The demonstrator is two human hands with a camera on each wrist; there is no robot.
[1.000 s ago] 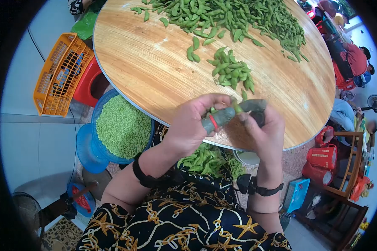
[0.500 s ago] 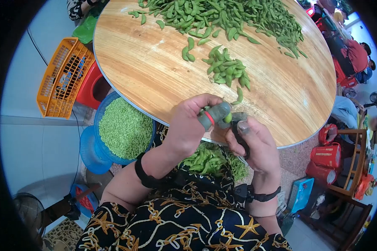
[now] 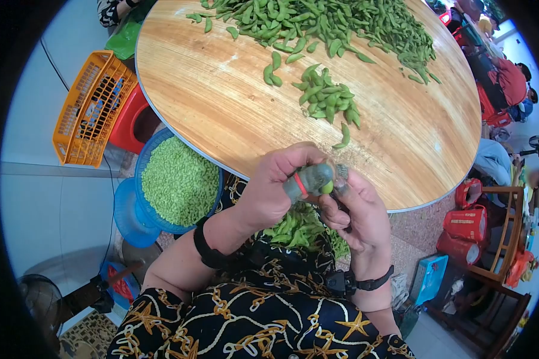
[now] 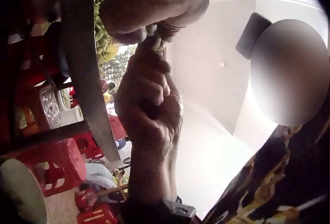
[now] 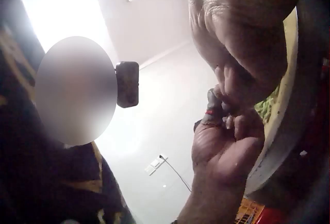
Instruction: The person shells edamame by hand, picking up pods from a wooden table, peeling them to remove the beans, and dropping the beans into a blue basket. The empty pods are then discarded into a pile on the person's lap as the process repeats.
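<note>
Round wooden table (image 3: 221, 113) strewn with pods: at its near edge the left hand (image 3: 269, 191) and right hand (image 3: 356, 209) pinch one pod (image 3: 326, 186) between them, where a slipping squeeze could shoot beans past the basin (image 3: 179, 182).

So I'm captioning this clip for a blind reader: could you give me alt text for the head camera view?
Seen from above, a person's left hand, wearing a grey thumb cover with a red band, and right hand pinch a green soybean pod at the edge of a round wooden table. Pods are heaped on the table; a blue basket of shelled beans sits below.
</note>
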